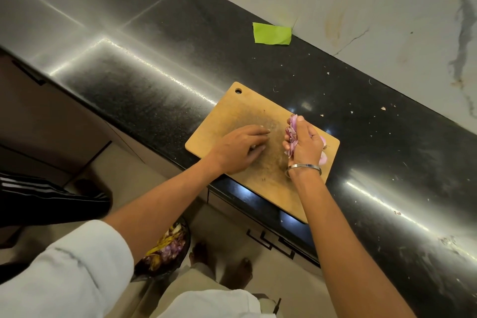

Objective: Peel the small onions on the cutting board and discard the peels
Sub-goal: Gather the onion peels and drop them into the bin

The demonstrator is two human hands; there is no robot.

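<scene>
The right hand (304,147) hovers over the right part of the wooden cutting board (240,113), its grip curled round a bunch of purple onion peels (291,134). Peeled small onions (323,159) peek out on the board just right of that hand, partly hidden. The left hand (240,150) rests flat on the middle of the board, fingers straight and together, holding nothing. The board lies on the black tabletop (154,85), its near corner overhanging the edge. A green paper scrap (272,33) sits far back against the wall. Down on the floor to the left, a dark bin (165,253) holds peels.
</scene>
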